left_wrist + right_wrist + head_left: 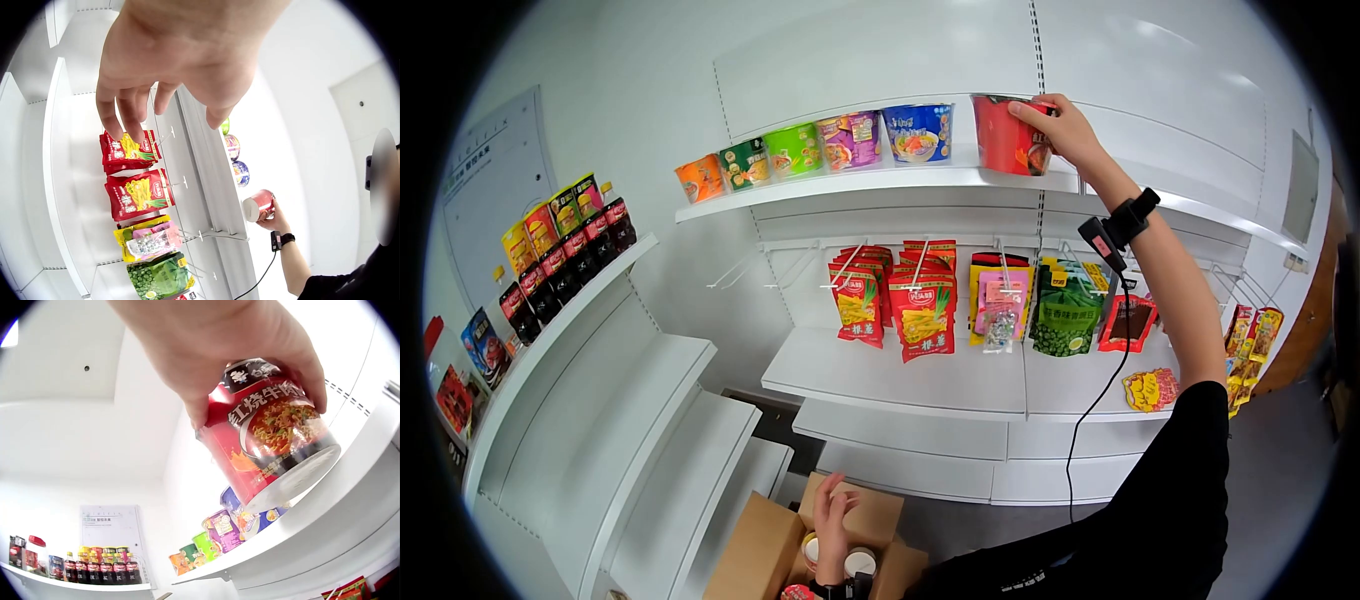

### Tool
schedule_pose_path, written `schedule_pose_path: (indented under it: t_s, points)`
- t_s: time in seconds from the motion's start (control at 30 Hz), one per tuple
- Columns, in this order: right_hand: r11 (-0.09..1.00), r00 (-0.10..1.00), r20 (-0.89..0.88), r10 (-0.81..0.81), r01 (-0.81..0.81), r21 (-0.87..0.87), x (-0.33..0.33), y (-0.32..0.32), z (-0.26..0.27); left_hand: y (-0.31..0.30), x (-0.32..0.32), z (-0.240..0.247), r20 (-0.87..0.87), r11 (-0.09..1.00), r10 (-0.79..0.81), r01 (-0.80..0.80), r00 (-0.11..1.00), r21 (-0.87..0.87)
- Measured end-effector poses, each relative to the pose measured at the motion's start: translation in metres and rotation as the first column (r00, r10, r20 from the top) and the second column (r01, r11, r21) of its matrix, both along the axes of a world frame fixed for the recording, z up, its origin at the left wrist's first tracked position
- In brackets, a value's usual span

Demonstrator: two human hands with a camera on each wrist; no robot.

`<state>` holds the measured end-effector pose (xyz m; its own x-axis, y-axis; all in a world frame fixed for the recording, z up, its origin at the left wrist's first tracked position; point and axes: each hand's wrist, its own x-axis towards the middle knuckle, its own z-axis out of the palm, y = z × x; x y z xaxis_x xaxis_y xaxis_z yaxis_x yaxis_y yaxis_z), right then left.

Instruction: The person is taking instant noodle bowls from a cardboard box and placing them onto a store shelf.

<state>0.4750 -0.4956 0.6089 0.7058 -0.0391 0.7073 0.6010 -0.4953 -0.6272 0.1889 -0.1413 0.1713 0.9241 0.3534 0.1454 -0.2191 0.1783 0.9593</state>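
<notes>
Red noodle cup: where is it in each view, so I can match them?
Head: red noodle cup upper right of centre, at the top shelf, in the right hand.
Left wrist: red noodle cup small, low, right of centre.
Right wrist: red noodle cup large, centre right, tilted.
Shared landmark: blue cup beside it.

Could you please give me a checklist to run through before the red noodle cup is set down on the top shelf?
1. Right hand grip on the red noodle cup: fingers curled round its top; ok.
2. Gap to the blue cup: apart; ok.
3. Cup upright: tilted in the right wrist view; not ok.
4. Base resting on the top shelf: cannot tell.
5. Left hand free above the cardboard box: holds nothing; ok.
</notes>
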Motion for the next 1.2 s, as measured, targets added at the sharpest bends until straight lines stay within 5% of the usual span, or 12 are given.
schedule_pose_path:
  t_s: [0.5, 0.6, 0.7, 0.9, 1.0, 1.2]
  points:
    - [0.858, 0.896, 0.117, -0.429, 0.445, -0.257, 0.061, 0.013, -0.003, -0.006, -0.004, -0.005, -0.003, 0.998, 0.058, -0.058, 0.998, -0.001]
    - [0.89, 0.936, 0.028, -0.35, 0.341, -0.302, 0.061, 0.008, 0.006, -0.003, -0.005, -0.007, -0.006, 0.998, 0.069, -0.069, 0.998, -0.011]
    - [0.985, 0.967, -0.212, -0.143, 0.119, -0.124, 0.047, 0.004, 0.012, -0.003, -0.005, -0.009, -0.011, 0.997, 0.07, -0.07, 0.998, -0.041]
    - [0.967, 0.953, -0.271, -0.137, 0.069, -0.246, 0.022, -0.003, 0.025, -0.005, 0.0, -0.01, -0.022, 0.997, 0.049, -0.05, 0.999, -0.06]
    - [0.929, 0.94, -0.263, -0.216, 0.116, -0.351, 0.033, -0.006, 0.031, -0.005, 0.003, -0.011, -0.024, 0.997, 0.042, -0.043, 0.999, -0.059]
    - [0.733, 0.847, 0.066, -0.528, 0.493, -0.469, 0.054, 0.012, 0.028, -0.003, 0.0, -0.014, -0.022, 0.998, 0.058, -0.059, 0.998, -0.02]
